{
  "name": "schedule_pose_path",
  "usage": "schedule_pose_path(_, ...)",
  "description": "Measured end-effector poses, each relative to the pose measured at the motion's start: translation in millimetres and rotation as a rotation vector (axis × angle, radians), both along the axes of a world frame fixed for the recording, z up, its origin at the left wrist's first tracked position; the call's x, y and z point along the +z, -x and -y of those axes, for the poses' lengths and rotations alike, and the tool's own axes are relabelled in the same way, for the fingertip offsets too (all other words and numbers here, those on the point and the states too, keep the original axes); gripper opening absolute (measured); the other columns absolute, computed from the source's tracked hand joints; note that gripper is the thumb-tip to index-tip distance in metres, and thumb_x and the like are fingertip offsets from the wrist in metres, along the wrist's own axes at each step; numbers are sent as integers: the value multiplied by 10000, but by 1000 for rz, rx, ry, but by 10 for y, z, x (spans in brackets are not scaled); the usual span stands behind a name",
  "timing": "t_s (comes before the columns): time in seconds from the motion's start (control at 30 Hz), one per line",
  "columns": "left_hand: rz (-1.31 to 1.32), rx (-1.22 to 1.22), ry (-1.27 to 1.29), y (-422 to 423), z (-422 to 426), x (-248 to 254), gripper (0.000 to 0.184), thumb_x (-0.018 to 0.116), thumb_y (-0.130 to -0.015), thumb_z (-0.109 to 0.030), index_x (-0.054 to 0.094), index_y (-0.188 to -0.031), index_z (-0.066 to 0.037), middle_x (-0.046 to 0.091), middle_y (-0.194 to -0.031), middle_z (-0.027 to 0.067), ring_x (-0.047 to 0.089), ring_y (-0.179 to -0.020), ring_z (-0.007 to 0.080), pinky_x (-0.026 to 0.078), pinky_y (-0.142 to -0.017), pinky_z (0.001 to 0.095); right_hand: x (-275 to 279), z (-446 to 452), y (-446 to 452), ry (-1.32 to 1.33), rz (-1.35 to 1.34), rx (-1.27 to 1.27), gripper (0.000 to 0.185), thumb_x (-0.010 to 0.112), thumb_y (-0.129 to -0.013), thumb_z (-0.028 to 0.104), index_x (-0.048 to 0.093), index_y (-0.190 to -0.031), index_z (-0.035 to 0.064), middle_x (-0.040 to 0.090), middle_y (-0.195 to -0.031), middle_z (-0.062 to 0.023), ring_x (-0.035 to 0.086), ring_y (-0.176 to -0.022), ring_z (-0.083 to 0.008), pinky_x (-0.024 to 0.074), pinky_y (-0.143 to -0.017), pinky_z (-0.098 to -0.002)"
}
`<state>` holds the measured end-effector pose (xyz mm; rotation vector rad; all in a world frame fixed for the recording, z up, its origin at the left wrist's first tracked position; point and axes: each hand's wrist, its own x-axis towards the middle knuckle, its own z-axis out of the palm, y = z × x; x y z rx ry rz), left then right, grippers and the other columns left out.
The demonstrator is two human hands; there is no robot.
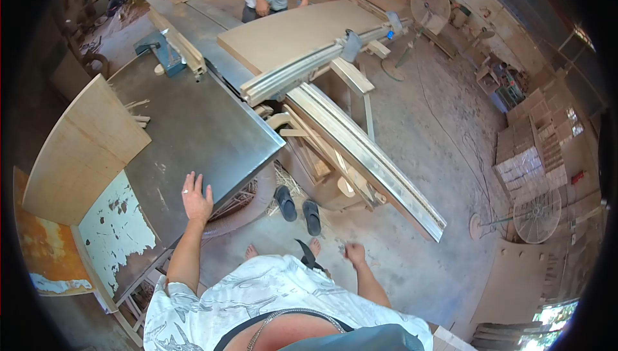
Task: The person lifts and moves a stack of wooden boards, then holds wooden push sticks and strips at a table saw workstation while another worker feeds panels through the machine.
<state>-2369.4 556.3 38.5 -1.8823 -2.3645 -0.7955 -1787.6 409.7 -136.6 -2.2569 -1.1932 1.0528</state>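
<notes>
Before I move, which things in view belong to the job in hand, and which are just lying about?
Likely the job:
dark tabletop, under the left hand
large board
metal rail along it

Likely just lying about:
black slippers
lower-right fan

Dark tabletop (199, 116); flat, scuffed

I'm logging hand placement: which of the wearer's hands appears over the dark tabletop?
The left hand, appearing over the dark tabletop near its edge; the right hand is well apart, seen against the floor.
</notes>
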Motion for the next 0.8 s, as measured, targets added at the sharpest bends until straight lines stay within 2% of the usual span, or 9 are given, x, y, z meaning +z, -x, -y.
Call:
schedule_pose_path(0.1,-36,26,3,-72,-8,21,445,669,-960,-217,639,-1363,-31,514,-1543,179,449,-1450,373,362,-1207,471,18,-868,-188,-315,73,240,356,621,-961,314,730,-789,22,690,-650,-125,670,-599,-230,514,-602,-409)
schedule_pose_path(0.13,-41,26,22,-81,47,-23,446,672,-961,-224,641,-1361,-31,522,-1538,177,454,-1449,369,366,-1207,465,5,-1140,-280,-451,100,264,334,629,-963,295,724,-833,2,716,-741,-160,689,-671,-248,521,-642,-408)
schedule_pose_path(0.17,-48,30,31,-66,52,-68,448,674,-961,-232,643,-1360,-31,529,-1534,175,458,-1448,365,369,-1207,458,363,-1383,-295,-520,129,274,296,654,-956,272,729,-909,-11,723,-831,-188,704,-759,-302,537,-697,-412)
schedule_pose_path(0.23,-52,61,60,-101,-100,-35,455,678,-963,-244,644,-1363,-31,538,-1531,173,463,-1448,357,375,-1207,447,1105,-1775,-413,-458,156,214,310,677,-940,259,736,-1127,18,719,-1123,-254,676,-1067,-442,534,-947,-518)
schedule_pose_path(0.4,-44,153,206,-164,-292,83,503,677,-968,-302,642,-1357,13,553,-1505,224,492,-1430,365,384,-1206,436,1659,-2405,-1182,-630,441,151,463,659,-973,308,649,-1314,-6,628,-1321,-243,576,-1252,-421,469,-1070,-472)
schedule_pose_path(0.53,-44,228,272,-358,-374,174,545,673,-965,-353,645,-1347,36,556,-1488,256,506,-1417,381,385,-1205,431,1405,-2577,-1559,-435,621,50,594,637,-986,370,560,-1404,-45,532,-1458,-240,492,-1339,-416,361,-1164,-506)
schedule_pose_path(0.63,-36,311,308,-492,-432,214,583,674,-962,-377,620,-1392,13,529,-1524,238,471,-1448,371,370,-1216,440,908,-2510,-1665,-514,797,85,603,629,-985,390,569,-1393,-49,545,-1441,-234,502,-1322,-410,365,-1162,-505)
schedule_pose_path(0.73,-54,400,318,-622,-484,181,604,657,-975,-397,586,-1436,-13,502,-1553,220,446,-1465,369,361,-1218,454,938,-2558,-1621,-490,763,22,599,619,-990,392,574,-1385,-56,561,-1421,-228,504,-1317,-395,370,-1161,-498)
schedule_pose_path(0.8,-148,408,195,-631,-492,13,566,624,-998,-391,600,-1410,-4,527,-1525,224,473,-1434,385,379,-1200,457,1035,-2574,-1626,-502,745,38,585,613,-998,386,583,-1378,-57,571,-1414,-233,511,-1317,-399,378,-1154,-502)
